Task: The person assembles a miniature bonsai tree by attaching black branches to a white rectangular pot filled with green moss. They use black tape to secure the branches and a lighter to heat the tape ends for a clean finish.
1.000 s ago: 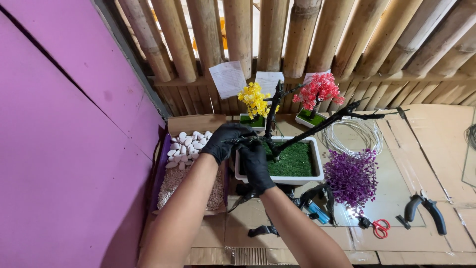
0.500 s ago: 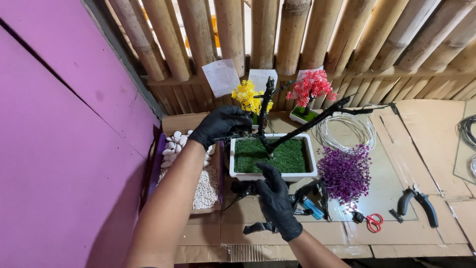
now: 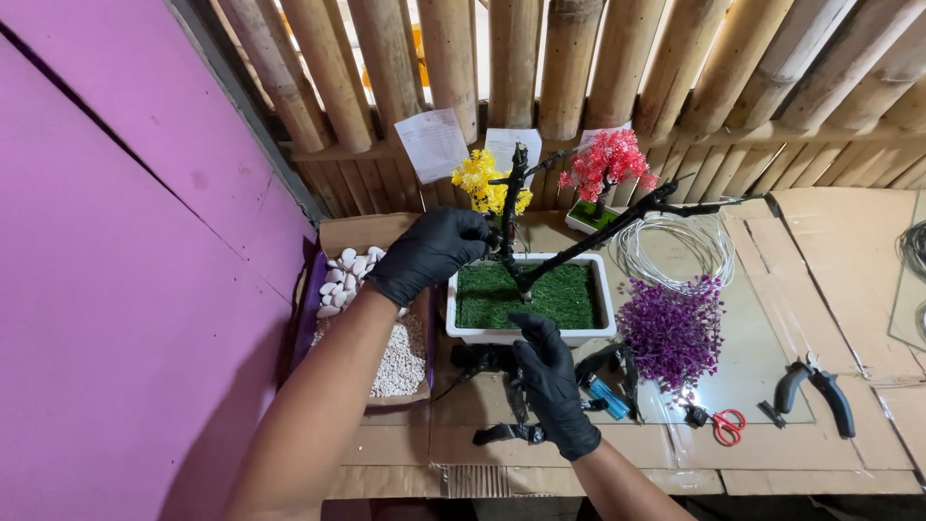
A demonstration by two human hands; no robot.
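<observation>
Head view: the left hand, in a black glove, has its fingers closed around the upright black trunk of a bare model tree. The trunk stands in the green artificial turf of a white rectangular planter at the middle of the cardboard-covered desk. A long black branch slants from the trunk's base up to the right. The right hand, also gloved, lies loosely open with its fingertips at the planter's front rim. It holds nothing that I can see.

The work in hand looks like steadying the trunk in its planter. Bending or dressing it further would, I judge, need the left grip kept firm low on the stem and the planter braced so it does not tip.

One second ago both hands met at the trunk. Half a second ago the right hand had dropped towards the desk front, and now it is back up at the rim. The left hand has stayed on the trunk throughout.

A box of white pebbles sits just left of the planter, and a purple foliage cluster just right.
</observation>
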